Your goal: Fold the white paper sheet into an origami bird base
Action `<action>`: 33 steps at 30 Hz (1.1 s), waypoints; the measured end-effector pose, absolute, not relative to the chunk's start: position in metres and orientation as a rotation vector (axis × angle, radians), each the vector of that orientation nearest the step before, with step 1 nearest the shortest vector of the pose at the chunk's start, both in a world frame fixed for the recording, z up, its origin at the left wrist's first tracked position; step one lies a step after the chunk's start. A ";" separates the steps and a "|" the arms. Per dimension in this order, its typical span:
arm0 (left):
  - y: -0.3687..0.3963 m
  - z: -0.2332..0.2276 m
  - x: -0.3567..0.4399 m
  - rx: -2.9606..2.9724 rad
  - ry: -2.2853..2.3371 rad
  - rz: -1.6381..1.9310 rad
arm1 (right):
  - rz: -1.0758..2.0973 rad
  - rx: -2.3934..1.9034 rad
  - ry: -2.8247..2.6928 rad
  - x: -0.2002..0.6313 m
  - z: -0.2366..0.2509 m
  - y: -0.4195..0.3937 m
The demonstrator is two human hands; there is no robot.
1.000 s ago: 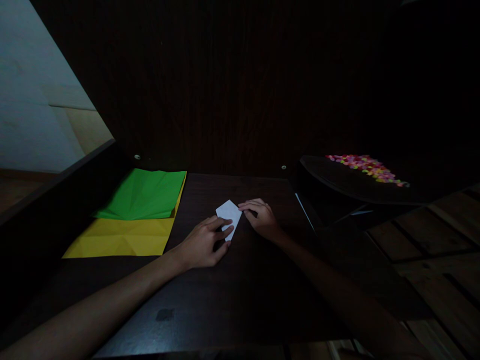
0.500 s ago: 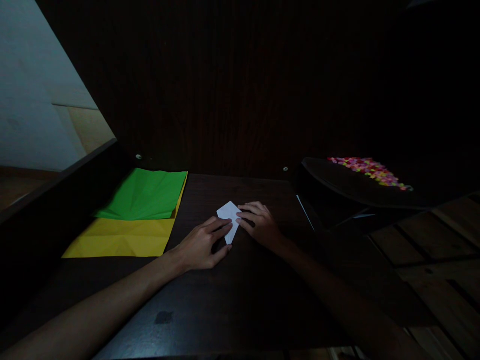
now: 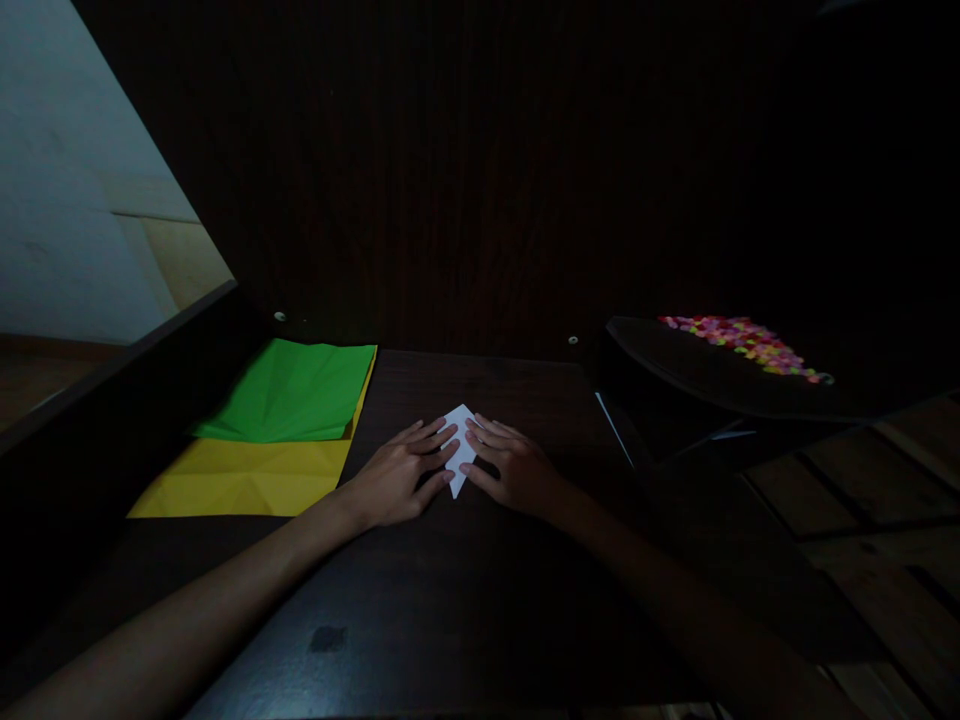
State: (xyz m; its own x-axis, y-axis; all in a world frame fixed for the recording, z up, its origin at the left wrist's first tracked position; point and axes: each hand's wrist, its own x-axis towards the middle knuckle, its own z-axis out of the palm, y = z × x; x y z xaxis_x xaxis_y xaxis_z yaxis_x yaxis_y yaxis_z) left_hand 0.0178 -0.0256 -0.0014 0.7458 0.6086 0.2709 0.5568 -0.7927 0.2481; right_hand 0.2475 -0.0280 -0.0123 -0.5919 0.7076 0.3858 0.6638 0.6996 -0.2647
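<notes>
A small folded white paper [image 3: 460, 455], kite-shaped with its narrow point toward me, lies flat on the dark tabletop [image 3: 450, 600]. My left hand [image 3: 401, 475] rests over its left edge with the fingers spread and the tips on the paper. From the other side, my right hand [image 3: 517, 465] lays its outstretched fingers on the right edge. Both hands are open, and part of the paper's sides is hidden beneath the fingertips.
Left of my hands, a creased green sheet [image 3: 292, 390] overlaps a creased yellow sheet [image 3: 240, 480]. A dark upright panel [image 3: 450, 200] stands behind. To the right, a dark bag-like object [image 3: 660, 370] bears a multicoloured patch [image 3: 750, 345].
My right hand has shifted slightly toward me, with its fingers spread lower along the paper. My left hand has moved a little left and its fingers now lie flatter on the edge.
</notes>
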 end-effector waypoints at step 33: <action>-0.021 0.009 0.019 2.757 1.074 0.444 | 0.175 -1.153 -2.490 0.241 -0.011 -0.034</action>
State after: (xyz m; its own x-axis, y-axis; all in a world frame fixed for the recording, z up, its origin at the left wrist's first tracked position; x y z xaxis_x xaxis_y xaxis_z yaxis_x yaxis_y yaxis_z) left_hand 0.0187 -0.0208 0.0087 0.6997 0.6802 0.2184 0.6359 -0.7324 0.2433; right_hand 0.2406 -0.0337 -0.0111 -0.5858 0.7549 0.2951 0.7062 0.6540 -0.2712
